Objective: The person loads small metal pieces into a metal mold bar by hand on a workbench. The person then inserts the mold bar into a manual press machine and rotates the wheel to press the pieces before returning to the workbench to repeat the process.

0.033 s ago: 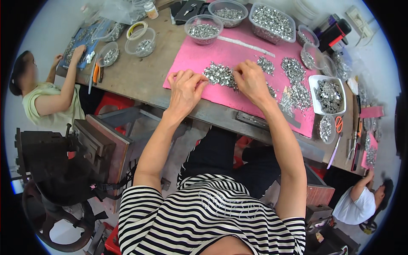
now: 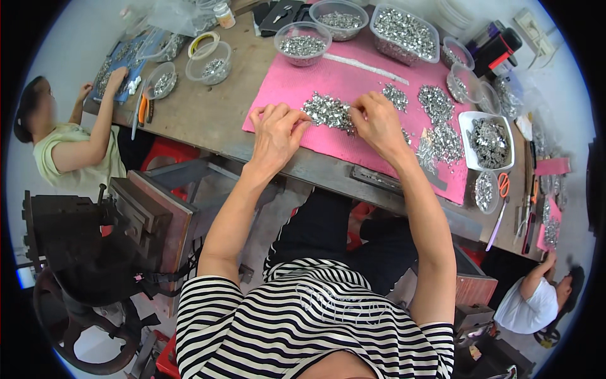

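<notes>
A pile of small shiny silver metal pieces (image 2: pixel 327 111) lies on a pink ribbed mat (image 2: pixel 353 81) between my hands. At the pile's left edge is my left hand (image 2: pixel 276 134), its thumb and forefinger pinched; whatever they hold is too small to make out. My right hand (image 2: pixel 379 124) bends over the right edge of the same pile, fingers drawn together, and its fingertips are partly hidden. Beyond that hand sit a small heap (image 2: pixel 395 97) and two larger heaps, one farther off (image 2: pixel 435 104) and one nearer (image 2: pixel 445 143), of similar pieces.
Clear tubs of metal pieces (image 2: pixel 404 36) line the mat's far side. To the right are a white square dish (image 2: pixel 473 161), orange-handled scissors (image 2: pixel 503 184) and a black bottle (image 2: pixel 499 53). Co-workers sit left (image 2: pixel 76 148) and right (image 2: pixel 527 304). A dark machine (image 2: pixel 66 234) stands at lower left.
My right hand has shifted slightly to the right, showing a little more of the pile's right edge. My left hand has stayed nearly still.
</notes>
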### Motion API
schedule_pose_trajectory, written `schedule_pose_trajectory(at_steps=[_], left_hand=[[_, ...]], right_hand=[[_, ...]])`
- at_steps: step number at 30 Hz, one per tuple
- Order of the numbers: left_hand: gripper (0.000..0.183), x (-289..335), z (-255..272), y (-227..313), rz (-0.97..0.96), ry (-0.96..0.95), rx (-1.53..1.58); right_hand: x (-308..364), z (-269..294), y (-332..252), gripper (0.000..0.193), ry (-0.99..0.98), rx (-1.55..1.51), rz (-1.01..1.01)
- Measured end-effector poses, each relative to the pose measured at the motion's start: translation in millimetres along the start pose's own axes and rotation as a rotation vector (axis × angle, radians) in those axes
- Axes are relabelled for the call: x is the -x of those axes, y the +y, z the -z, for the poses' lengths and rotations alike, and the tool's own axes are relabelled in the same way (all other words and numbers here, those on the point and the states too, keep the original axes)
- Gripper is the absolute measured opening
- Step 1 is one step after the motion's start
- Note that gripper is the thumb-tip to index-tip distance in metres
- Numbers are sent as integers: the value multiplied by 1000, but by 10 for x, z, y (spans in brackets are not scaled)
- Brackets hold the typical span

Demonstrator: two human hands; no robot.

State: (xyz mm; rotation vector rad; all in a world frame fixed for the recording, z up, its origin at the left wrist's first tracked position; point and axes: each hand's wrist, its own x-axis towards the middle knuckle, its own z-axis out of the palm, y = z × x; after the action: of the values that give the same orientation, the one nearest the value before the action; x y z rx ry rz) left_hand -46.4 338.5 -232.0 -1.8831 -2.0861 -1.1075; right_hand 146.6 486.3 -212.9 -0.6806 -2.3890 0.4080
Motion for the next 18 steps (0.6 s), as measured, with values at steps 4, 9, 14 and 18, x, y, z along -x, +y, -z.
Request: schedule_pose_trajectory(at_steps=[4,9,14,18], left_hand=[[15,-26,-42,9,-35,-16,-20],[13,-81,-155,63,-59,-32,-39],[12,-51,-169,17,-91,-39,-42],[11,-34,-152,1,-104,-26,-60]], right_hand=[[287,454,-207,15,-222,-207,-264],[665,476,-150,12,-210,-135,-275],[773,438,-127,9,-100,-176,-258],[773,411,-142,12,-128,-65,-146]])
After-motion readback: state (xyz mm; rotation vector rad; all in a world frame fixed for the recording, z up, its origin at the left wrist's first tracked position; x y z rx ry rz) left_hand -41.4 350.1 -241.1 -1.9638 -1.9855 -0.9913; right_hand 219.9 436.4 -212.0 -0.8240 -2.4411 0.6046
